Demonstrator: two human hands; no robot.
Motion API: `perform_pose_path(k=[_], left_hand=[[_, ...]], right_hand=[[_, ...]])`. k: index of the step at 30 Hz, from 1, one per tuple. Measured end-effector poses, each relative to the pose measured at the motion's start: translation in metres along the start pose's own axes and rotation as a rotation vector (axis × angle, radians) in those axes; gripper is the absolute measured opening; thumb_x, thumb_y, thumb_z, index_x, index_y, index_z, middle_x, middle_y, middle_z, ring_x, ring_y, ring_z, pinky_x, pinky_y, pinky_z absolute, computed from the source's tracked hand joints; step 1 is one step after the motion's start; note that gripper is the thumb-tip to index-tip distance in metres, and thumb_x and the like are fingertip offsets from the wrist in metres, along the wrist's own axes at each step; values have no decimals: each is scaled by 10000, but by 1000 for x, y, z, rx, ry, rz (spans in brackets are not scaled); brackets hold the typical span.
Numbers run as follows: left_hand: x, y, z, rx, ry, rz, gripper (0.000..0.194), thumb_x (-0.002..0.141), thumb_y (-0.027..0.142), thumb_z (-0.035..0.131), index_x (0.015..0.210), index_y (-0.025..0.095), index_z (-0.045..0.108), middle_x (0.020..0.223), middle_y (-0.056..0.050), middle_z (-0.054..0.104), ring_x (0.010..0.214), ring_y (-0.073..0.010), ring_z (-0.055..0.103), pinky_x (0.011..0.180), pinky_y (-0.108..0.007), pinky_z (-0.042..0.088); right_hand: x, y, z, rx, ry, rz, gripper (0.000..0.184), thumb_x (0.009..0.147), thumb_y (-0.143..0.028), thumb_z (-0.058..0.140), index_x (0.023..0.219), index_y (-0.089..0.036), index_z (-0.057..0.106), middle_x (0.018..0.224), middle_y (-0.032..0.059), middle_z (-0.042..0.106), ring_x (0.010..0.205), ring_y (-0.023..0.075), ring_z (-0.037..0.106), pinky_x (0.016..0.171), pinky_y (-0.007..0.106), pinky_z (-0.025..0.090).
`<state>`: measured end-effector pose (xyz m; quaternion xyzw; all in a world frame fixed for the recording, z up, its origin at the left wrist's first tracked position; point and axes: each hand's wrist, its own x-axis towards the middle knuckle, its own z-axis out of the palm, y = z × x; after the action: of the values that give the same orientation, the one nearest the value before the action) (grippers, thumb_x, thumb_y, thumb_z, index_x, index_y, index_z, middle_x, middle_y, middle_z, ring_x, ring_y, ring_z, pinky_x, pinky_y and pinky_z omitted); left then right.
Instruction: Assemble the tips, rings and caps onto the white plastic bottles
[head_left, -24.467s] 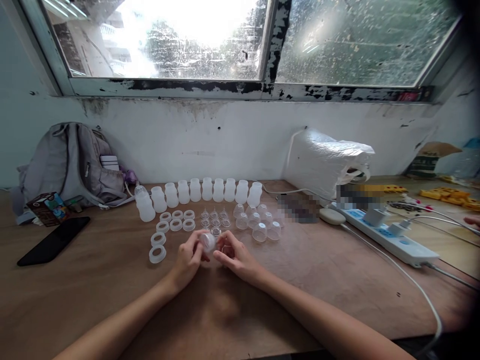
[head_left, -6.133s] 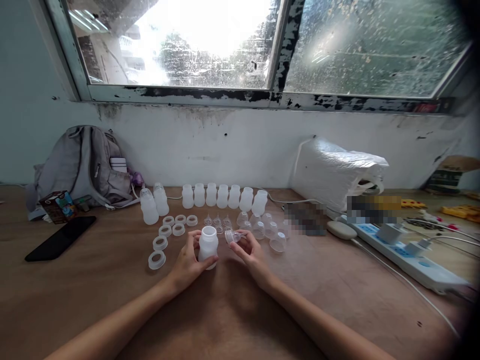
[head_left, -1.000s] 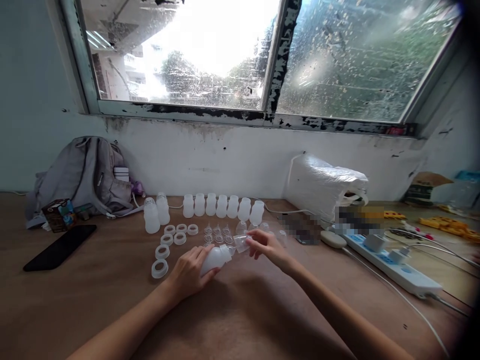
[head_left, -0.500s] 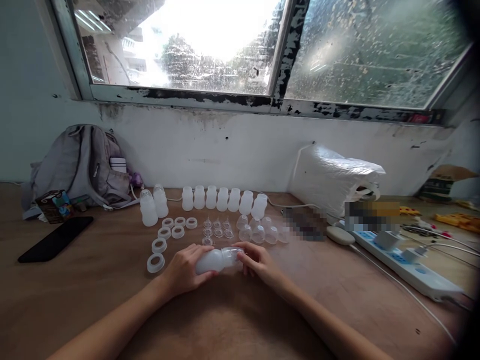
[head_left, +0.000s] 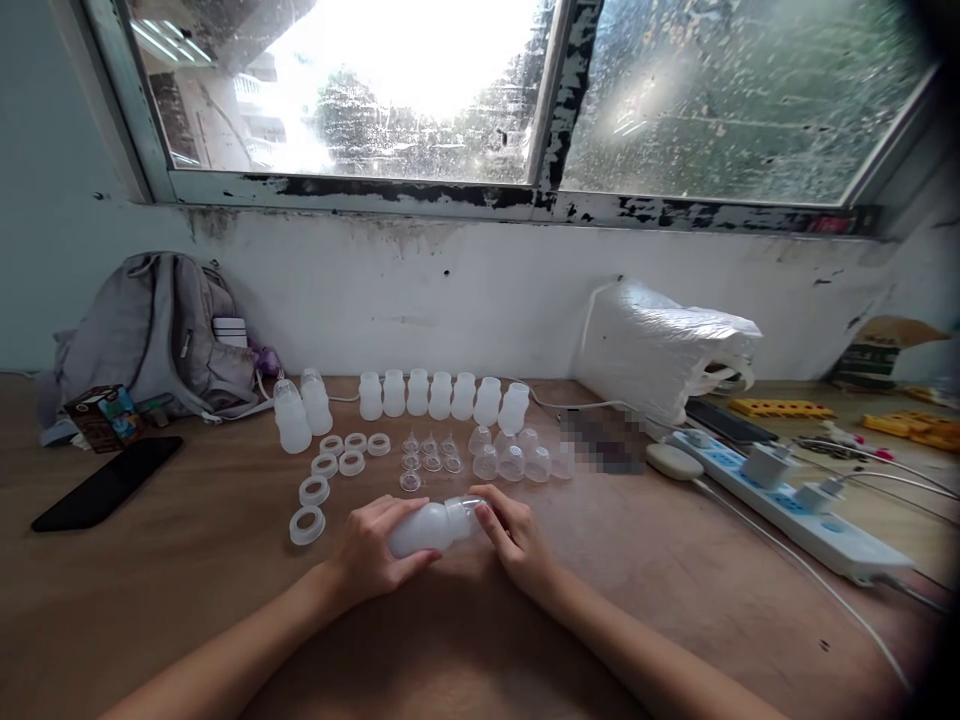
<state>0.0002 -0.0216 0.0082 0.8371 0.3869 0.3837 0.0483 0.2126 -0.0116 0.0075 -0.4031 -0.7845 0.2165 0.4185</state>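
A frosted baby bottle (head_left: 420,530) with a clear cap lies sideways between my hands, low over the table. My left hand (head_left: 373,545) wraps round the bottle's body. Round the clear cap (head_left: 466,510) at the other end, my right hand (head_left: 517,530) has its fingers and thumb closed. Just beyond are several clear nipples (head_left: 410,480), several clear domed caps (head_left: 511,463) and, to the left, several white collar rings (head_left: 307,525). Behind them stands a row of open bottles (head_left: 441,396). Two capped bottles (head_left: 292,420) stand at the row's left.
At the back left a grey backpack (head_left: 150,340) leans by the wall, with a small carton (head_left: 105,418) and a black phone (head_left: 109,483) before it. A white plastic bag (head_left: 660,350), a power strip (head_left: 795,510) and cables occupy the right side.
My right hand's fingers have shifted slightly on the cap, and the bottle is tilted a little more. The whole view has swung slightly.
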Motion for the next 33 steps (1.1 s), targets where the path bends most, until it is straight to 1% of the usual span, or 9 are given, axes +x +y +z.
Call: perform_pose_path(k=[6,10,13,16,18,22,24,27,33], left_hand=[[-4,5,7,56,106,154,478,685,370,621,1098,155,514,914,-81,652,744,-184,603,666,-297,503],[-6,4,9,115,99,190,497,699,356,611,1137,160,484,941,-84,645,753,-192,600,666,-307,499],[-5,1,9,122,84,171,478,710,358,597,1134,170,483,958,-82,637,782,-199,594,688,-317,492],[-1,1,7,86,25,70,477,712,353,586,1141,178,474,1011,-87,611,859,-219,573,756,-349,472],[1,3,6,42,-26,-12,502,705,329,585,1166,185,449,1051,-91,588,907,-232,553,798,-371,450],[6,8,3,-173,-46,-212,455,687,331,600,1100,210,450,1046,-70,572,927,-214,544,803,-330,437],[8,8,2,-308,-17,-332,440,682,358,608,1054,216,420,981,-44,579,876,-187,554,756,-295,442],[9,3,4,-419,14,-472,465,680,392,607,1027,208,358,904,-23,566,806,-167,547,711,-278,430],[8,-8,10,-460,-22,-546,466,769,420,484,1122,189,285,1089,-90,486,988,-197,480,872,-326,352]], right_hand=[[-4,-3,2,12,47,19,284,867,-335,326,832,-144,533,645,16,531,555,114,459,531,222,330],[-3,-1,3,12,40,46,309,865,-354,326,789,-144,540,608,6,509,523,105,432,507,223,310],[0,1,2,39,32,74,309,858,-373,345,786,-146,542,611,2,506,539,105,433,516,223,317],[3,0,2,132,8,120,280,846,-386,381,846,-157,542,655,2,510,575,106,445,531,220,342],[4,-3,2,239,-37,164,276,836,-396,403,951,-174,519,656,-11,487,539,93,433,494,211,350],[4,-6,4,467,-88,174,398,820,-423,423,1160,-227,354,784,-2,474,513,75,458,458,208,398],[4,-4,4,487,-83,161,411,815,-424,433,1169,-244,327,852,13,465,539,77,484,470,212,420],[4,0,4,444,-86,181,356,814,-414,440,1119,-245,366,850,8,457,530,68,488,468,207,422],[4,1,6,352,-120,163,293,814,-401,445,1046,-223,425,817,-5,461,505,54,476,462,198,406]])
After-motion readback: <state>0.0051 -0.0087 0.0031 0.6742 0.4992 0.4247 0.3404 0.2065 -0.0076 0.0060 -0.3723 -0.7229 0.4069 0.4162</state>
